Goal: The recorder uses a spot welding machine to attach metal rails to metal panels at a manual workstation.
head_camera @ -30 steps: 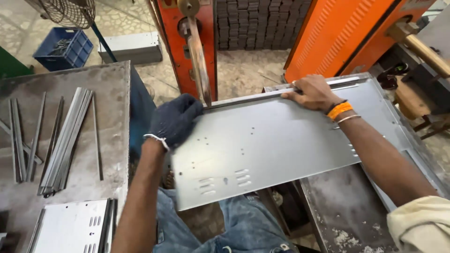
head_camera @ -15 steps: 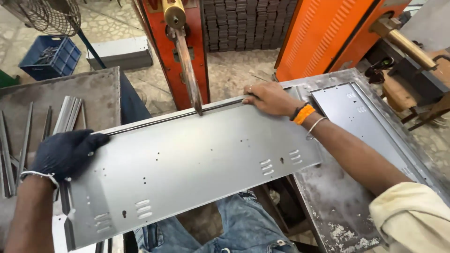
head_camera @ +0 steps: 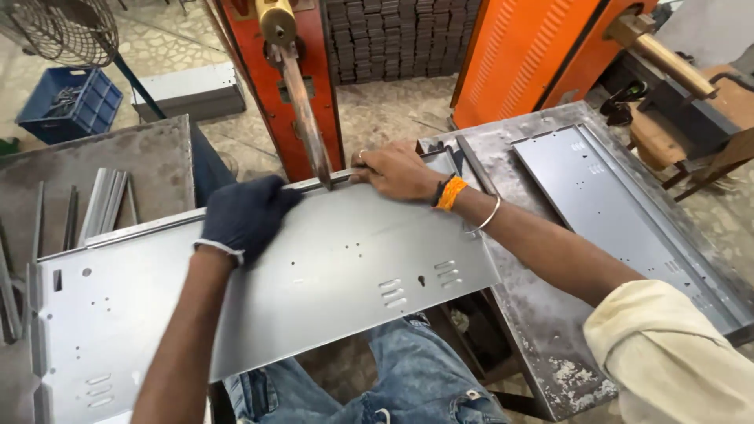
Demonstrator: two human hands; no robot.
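Grey sheet-metal panel (head_camera: 314, 275) has slid across since half a second ago: my gloved left hand (head_camera: 243, 216), then out at the panel's far left end, now presses flat on the top edge just left of the welder's copper arm (head_camera: 302, 118). My bare right hand (head_camera: 397, 173) lies just right of that arm, fingers curled over the same flanged edge, pinching it. So a fresh stretch of the edge sits under the electrode tip, between my two grips. The panel rests across my lap, long axis running left to right, its left end lower and nearer me, louvred slots facing up.
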